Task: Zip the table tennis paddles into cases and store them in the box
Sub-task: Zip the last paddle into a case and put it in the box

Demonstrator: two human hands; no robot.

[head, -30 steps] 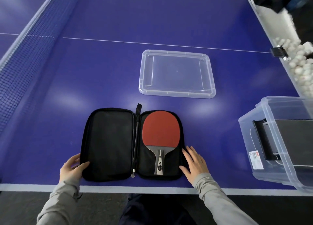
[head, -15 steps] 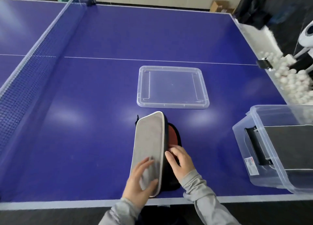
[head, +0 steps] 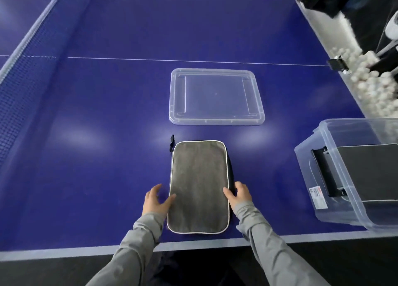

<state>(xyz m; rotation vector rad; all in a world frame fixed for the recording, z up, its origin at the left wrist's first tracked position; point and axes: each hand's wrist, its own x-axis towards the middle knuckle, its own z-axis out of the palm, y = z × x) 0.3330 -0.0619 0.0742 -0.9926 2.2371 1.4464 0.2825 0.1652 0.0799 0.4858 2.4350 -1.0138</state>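
A grey paddle case [head: 198, 185] with white piping lies folded closed on the blue table near the front edge; the red paddle inside is hidden. Its black loop [head: 171, 142] sticks out at the far left corner. My left hand [head: 156, 200] rests beside the case's left edge, thumb touching it, fingers relaxed. My right hand [head: 238, 194] touches the right edge with spread fingers. A clear plastic box [head: 323, 204] stands at the right with another grey case [head: 374, 173] inside it.
The box's clear lid [head: 216, 97] lies flat beyond the case. A net [head: 19, 85] runs along the left. A trough of several white balls [head: 370, 85] lines the right table edge. The table's front edge [head: 193, 243] is just below my wrists.
The case's left half was swung over the red paddle and now lies flat, closed. My left hand came off the cover to the left edge; my right hand moved to the right edge.
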